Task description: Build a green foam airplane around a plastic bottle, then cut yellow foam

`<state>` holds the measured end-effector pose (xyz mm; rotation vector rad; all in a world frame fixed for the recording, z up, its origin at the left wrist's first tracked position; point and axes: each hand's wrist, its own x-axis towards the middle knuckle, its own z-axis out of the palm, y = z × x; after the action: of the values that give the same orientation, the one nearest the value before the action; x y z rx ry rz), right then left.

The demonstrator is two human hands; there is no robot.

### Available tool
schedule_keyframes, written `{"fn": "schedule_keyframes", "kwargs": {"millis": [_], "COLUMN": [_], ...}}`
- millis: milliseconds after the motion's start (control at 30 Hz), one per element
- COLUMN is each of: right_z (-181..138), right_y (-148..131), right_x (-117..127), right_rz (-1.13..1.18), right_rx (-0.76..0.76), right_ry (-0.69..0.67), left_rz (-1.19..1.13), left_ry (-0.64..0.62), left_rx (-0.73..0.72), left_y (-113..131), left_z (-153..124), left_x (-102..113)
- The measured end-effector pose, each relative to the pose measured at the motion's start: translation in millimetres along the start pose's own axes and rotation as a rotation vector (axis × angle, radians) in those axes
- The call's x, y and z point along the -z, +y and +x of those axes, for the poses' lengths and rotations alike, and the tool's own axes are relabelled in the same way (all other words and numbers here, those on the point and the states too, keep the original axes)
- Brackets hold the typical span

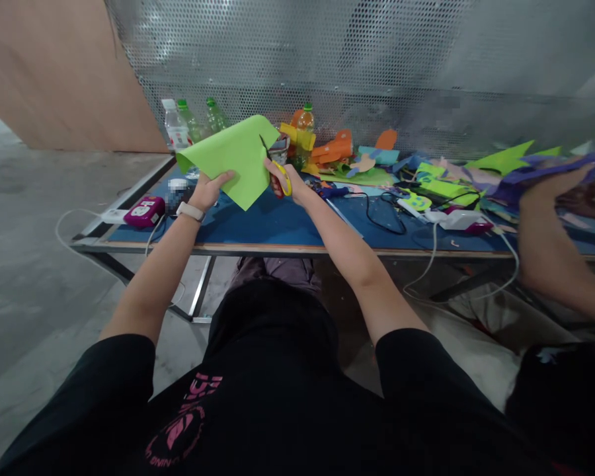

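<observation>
Lime-green paper (240,158) curls at one side, a corner pointing down; the left hand (209,192) pinches its lower edge, the right hand (296,186) grips yellow-handled scissors (280,170) against it.

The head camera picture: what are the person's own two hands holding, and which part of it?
The left hand holds the green paper by its lower left edge; the right hand holds the scissors by their yellow handles.

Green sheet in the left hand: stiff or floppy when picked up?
Probably bendy: the green sheet curls over at its left corner. Likely not limp, though: most of it spreads beyond the left hand without collapsing. Probably light, since it looks thin.
</observation>
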<state>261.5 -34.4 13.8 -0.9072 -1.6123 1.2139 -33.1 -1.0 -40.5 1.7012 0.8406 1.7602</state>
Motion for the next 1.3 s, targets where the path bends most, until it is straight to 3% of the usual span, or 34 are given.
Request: {"fn": "schedule_keyframes", "kwargs": {"millis": [167,500,800,933,1000,1167,1300], "right_z": [-5.3,2.9,-0.1,-2.5,-5.7,-19.1,-47.6], "right_y": [-6.5,4.0,7.1,0.4,-7.1,-33.6,-50.0], "right_x": [-1.6,-2.2,-10.6,-3.2,2.7,13.4,21.6], "right_rz": [-0.008,-0.042,-0.102,-0.309,-0.473,-0.728,-0.776], "right_rx": [-0.032,0.041,0.144,0.158,0.226,0.363,0.403], "right_ry": [0.006,0.075,0.126,0.152,0.179,0.235,0.244], "left_rz": [-0.023,-0.029,0.281,0.397,0.488,0.829,0.765], "left_ry": [-0.047,-0.073,-0.236,-0.303,-0.398,-0.683,-0.777], "left_rx": [0.026,-0.017,0.045,0.091,0.108,-0.016,-0.255], "left_y": [4.3,21.6,57.3,67.4,75.9,122.0,191.1], "left_z": [-3.6,-9.6,-26.7,-28.7,-31.3,-58.2,-91.4], "left_x": [-3.0,-9.1,-15.8,-17.3,-14.9,-3.5,-3.0]}}
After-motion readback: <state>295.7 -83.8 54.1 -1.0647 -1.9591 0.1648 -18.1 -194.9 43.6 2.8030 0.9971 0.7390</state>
